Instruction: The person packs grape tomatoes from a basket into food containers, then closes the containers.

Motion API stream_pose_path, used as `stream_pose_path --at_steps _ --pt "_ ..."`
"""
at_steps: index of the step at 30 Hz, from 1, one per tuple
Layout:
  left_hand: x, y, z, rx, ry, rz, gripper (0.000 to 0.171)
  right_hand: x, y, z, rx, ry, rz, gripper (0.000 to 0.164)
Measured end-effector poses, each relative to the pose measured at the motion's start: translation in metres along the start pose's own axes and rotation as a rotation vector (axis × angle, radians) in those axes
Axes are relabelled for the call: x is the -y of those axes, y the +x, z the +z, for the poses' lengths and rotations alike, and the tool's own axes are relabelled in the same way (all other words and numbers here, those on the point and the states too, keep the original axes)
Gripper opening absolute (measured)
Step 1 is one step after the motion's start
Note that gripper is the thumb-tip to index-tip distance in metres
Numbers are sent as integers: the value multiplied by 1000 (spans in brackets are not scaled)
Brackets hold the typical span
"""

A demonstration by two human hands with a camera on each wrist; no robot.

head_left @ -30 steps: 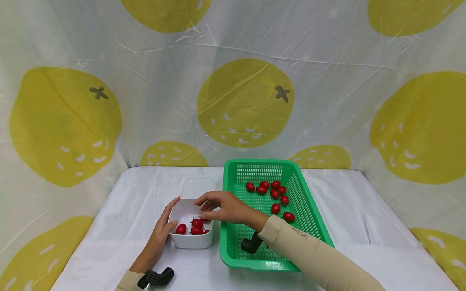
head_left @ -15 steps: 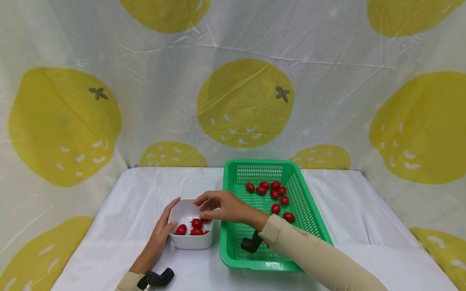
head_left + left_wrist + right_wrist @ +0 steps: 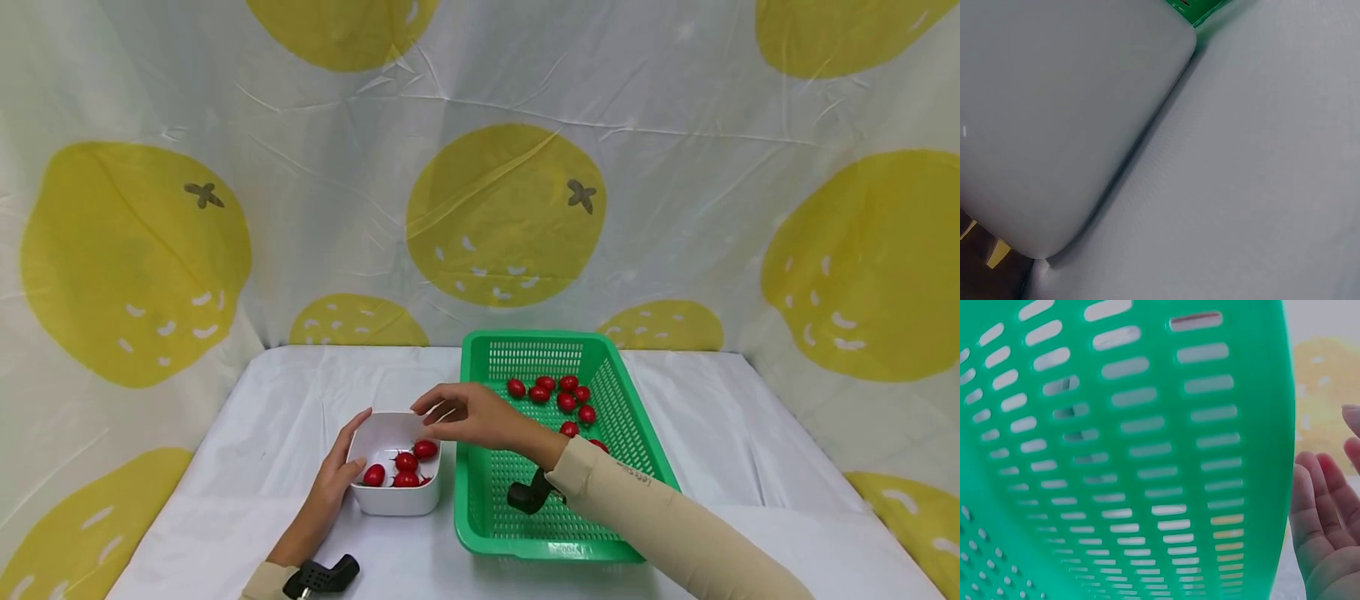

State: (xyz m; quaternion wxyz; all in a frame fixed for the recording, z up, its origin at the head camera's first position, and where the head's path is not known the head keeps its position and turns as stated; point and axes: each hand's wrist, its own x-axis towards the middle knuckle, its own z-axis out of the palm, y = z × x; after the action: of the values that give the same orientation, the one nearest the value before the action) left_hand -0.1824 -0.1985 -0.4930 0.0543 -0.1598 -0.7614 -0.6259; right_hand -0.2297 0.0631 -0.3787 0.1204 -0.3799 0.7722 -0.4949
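A small white square container (image 3: 396, 501) stands left of a green basket (image 3: 555, 549). Several red cherry tomatoes (image 3: 406, 462), some with green stems, lie in its near half. My left hand (image 3: 327, 479) grips the container's left side, its thumb over the rim. Above the container's right rim hovers my right hand (image 3: 471, 418), fingers loosely bent and holding nothing. In the right wrist view, the right hand's fingers (image 3: 1311, 519) show past the basket wall (image 3: 1260, 444). The container's outer wall (image 3: 1072, 106) fills the left part of the left wrist view; the left hand is barely seen there.
Several more cherry tomatoes (image 3: 566, 402) lie in the basket, mostly toward its far end; the right forearm (image 3: 637, 500) passes over it and partly hides some. White cloth (image 3: 720, 425) covers the table. A lemon-print curtain (image 3: 330, 208) rises behind.
My right hand has let go of a cherry tomato, which now lies at the container's right side, and has risen slightly away to the right. The left hand stays in place.
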Motion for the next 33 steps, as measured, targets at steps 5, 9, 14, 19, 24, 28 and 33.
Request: stream_pose_path --at_steps 5,9,14,19,24,28,33 --pt "-4 1 0 10 10 12 60 -3 -5 -11 -29 4 -28 26" --pt "-5 1 0 9 14 34 60 -5 -8 -18 -52 15 -7 25" --pt "-3 1 -1 -6 8 27 60 -11 -11 -25 -90 14 -10 23" --pt "-1 1 -1 -8 -2 26 60 -19 -14 -34 -118 -7 -6 23" --pt "-1 1 -1 -3 1 24 59 -27 -17 -46 -161 -32 36 25" --pt "-2 1 0 0 1 25 60 -38 -19 -57 -186 -67 65 27" --pt "-2 -1 1 -7 11 6 60 -52 -21 -68 -230 -96 134 31"
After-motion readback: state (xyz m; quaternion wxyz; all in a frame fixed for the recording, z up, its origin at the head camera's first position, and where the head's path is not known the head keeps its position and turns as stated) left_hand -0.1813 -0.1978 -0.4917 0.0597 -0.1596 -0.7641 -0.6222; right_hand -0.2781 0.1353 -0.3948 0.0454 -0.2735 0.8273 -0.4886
